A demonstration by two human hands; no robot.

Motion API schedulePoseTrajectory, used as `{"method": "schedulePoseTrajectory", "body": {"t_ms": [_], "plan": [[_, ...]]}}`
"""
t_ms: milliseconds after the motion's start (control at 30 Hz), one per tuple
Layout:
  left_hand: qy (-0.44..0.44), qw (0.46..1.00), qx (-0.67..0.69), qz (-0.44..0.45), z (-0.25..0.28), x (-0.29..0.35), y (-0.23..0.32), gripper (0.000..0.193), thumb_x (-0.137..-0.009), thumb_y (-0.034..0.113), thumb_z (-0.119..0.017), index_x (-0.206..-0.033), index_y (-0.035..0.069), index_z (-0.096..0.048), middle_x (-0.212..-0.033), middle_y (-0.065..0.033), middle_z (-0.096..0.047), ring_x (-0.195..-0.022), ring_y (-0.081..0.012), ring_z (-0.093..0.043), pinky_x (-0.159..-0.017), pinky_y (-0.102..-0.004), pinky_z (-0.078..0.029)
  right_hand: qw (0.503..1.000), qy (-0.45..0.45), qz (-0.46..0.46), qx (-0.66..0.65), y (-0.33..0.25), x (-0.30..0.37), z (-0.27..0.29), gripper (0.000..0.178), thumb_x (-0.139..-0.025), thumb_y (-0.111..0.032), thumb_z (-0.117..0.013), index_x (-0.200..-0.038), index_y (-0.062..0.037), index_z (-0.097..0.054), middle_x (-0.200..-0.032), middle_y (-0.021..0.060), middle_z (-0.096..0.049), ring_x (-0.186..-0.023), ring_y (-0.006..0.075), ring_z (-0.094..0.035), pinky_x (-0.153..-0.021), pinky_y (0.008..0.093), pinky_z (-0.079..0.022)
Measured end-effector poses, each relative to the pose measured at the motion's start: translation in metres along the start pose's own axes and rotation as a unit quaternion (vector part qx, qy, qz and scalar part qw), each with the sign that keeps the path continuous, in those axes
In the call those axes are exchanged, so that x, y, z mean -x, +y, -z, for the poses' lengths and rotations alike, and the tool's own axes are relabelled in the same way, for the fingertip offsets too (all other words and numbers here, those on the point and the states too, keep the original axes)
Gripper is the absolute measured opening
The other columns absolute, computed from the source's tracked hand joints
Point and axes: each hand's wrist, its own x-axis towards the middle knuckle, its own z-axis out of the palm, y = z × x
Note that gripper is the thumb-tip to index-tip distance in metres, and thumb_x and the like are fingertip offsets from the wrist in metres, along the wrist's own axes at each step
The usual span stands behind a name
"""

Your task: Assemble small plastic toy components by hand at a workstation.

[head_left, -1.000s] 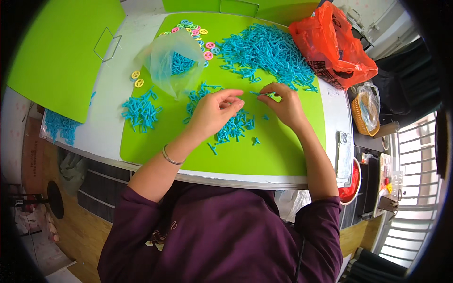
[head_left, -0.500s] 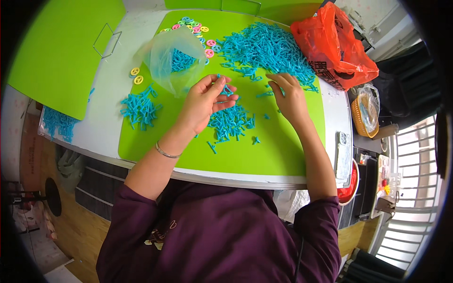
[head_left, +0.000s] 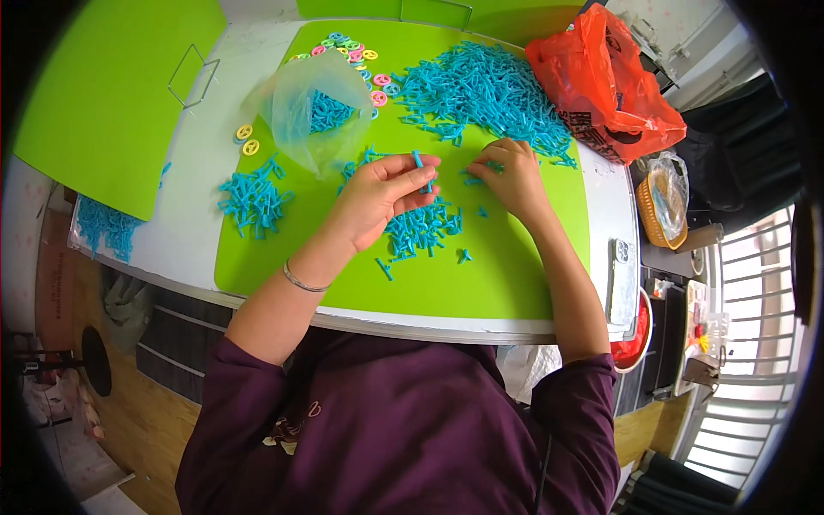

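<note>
My left hand [head_left: 386, 190] is closed in a pinch on a slim blue plastic piece [head_left: 418, 160], which stands nearly upright between thumb and fingertips. Under that hand lies a heap of small blue plastic pieces [head_left: 421, 230] on the green mat [head_left: 481, 275]. To the right, my right hand [head_left: 515, 178] has its fingers bent and drawn together at the mat, among a few loose blue pieces [head_left: 471, 179]. What its fingertips grip is partly hidden. Beyond it spreads a large pile of blue plastic pieces [head_left: 481, 86].
A clear plastic bag [head_left: 300, 112] with blue pieces stands behind my left hand, near colourful plastic rings [head_left: 356, 53]. Another blue heap [head_left: 251, 199] lies at the left. A red plastic bag [head_left: 601, 86] sits at the back right; a phone [head_left: 622, 287] lies on the table's right edge.
My left fingers have closed together, and the blue piece now stands upright in them. My right hand has shifted slightly left and nearer, its fingertips drawing in at the loose pieces.
</note>
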Motion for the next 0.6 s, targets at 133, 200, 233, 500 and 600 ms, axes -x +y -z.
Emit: {"method": "schedulePoseTrajectory", "body": {"t_ms": [133,200,233,500,600], "plan": [[-0.027,1.0,-0.004,0.003,-0.001,0.001,-0.001,0.029,-0.09,0.013,-0.053,-0.116,0.0,-0.052,-0.101,-0.0083,-0.06,-0.092,-0.0156,-0.059,-0.082,-0.0269,-0.05,0.994,0.022,-0.031,-0.1,-0.021,0.002,0.011,0.011,-0.074,-0.014,-0.069,-0.081,-0.0058,-0.066,-0.082,0.0053,-0.064,-0.08,0.0214,-0.057,-0.073,0.0318,-0.044],[-0.034,0.999,-0.001,0.01,-0.001,0.003,-0.001,0.03,-0.09,0.013,-0.052,-0.117,0.0,-0.052,-0.102,-0.0086,-0.061,-0.093,-0.0157,-0.059,-0.083,-0.0273,-0.05,0.95,0.015,-0.117,-0.289,-0.045,0.007,0.024,0.009,-0.079,-0.011,-0.066,-0.083,-0.0026,-0.065,-0.078,0.0053,-0.064,-0.072,0.0145,-0.059,-0.064,0.0261,-0.045],[-0.045,0.999,0.001,0.017,-0.002,0.004,-0.001,0.03,-0.09,0.013,-0.052,-0.117,0.0,-0.051,-0.103,-0.0088,-0.061,-0.094,-0.0159,-0.059,-0.084,-0.0276,-0.049,0.962,0.04,-0.058,-0.264,-0.054,0.011,0.03,0.009,-0.081,-0.008,-0.065,-0.085,-0.0005,-0.064,-0.078,0.0052,-0.063,-0.071,0.0102,-0.059,-0.062,0.0228,-0.045],[-0.092,0.995,-0.01,0.034,-0.006,0.004,0.0,0.029,-0.09,0.012,-0.051,-0.117,0.001,-0.051,-0.105,-0.0088,-0.061,-0.097,-0.0184,-0.059,-0.085,-0.0287,-0.049,0.967,0.113,0.022,-0.229,-0.071,0.018,0.031,0.009,-0.077,-0.001,-0.066,-0.086,-0.0002,-0.064,-0.077,0.0079,-0.063,-0.071,0.0148,-0.06,-0.063,0.0252,-0.048],[-0.096,0.995,-0.014,0.038,-0.007,0.006,-0.002,0.028,-0.09,0.012,-0.051,-0.117,0.002,-0.052,-0.105,-0.0091,-0.061,-0.098,-0.0194,-0.06,-0.085,-0.0293,-0.049,0.966,0.115,0.034,-0.228,-0.073,0.019,0.028,0.01,-0.076,0.001,-0.066,-0.086,-0.0006,-0.065,-0.078,0.0083,-0.063,-0.071,0.016,-0.061,-0.063,0.0257,-0.048]]}}
